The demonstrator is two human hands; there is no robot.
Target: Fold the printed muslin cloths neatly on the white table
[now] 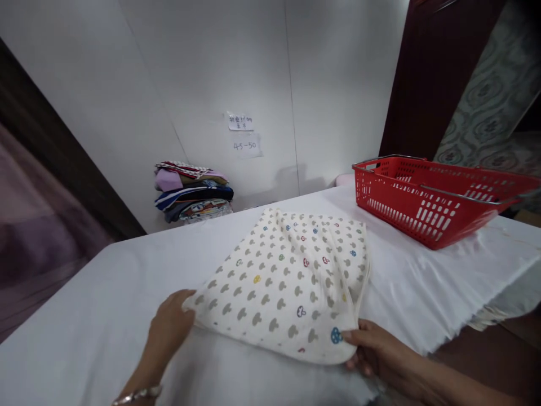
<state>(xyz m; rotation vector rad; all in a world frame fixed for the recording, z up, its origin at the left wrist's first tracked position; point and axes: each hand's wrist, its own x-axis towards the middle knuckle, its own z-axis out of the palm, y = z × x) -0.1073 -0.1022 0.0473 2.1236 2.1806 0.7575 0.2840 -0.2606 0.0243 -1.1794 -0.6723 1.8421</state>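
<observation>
Mushroom cloth: a cream one (287, 276), printed all over with grey mushrooms plus a few blue, red, yellow and green ones; it's spread on the table (135, 282), middle of the view, near edge held in both hands, a few soft creases running through it.
Left hand: the near left corner is gripped by the left hand (171, 318), fingers (185, 295) curled in tight, though some of the grip is hidden by the hand itself. A silvery bracelet (137, 395) is worn on that wrist.
Right hand: the near right corner is pinched by the right hand (376, 345), thumb laid on top right beside a blue mushroom, other fingers tucked below, no real gap left.
Table cover: white fabric, kinda rippled toward the right.
Red basket: a plastic one (393, 197) with slotted sides and metal handles, parked on the table to the right, apart from the cloth.
Clothes pile: a folded, multicoloured stack (192, 194) is seen by the wall (338, 73) at the far left; what it's set on can't really be made out.
Paper notes: two are stuck up above, "45-50" written on the lower one (247, 146).
</observation>
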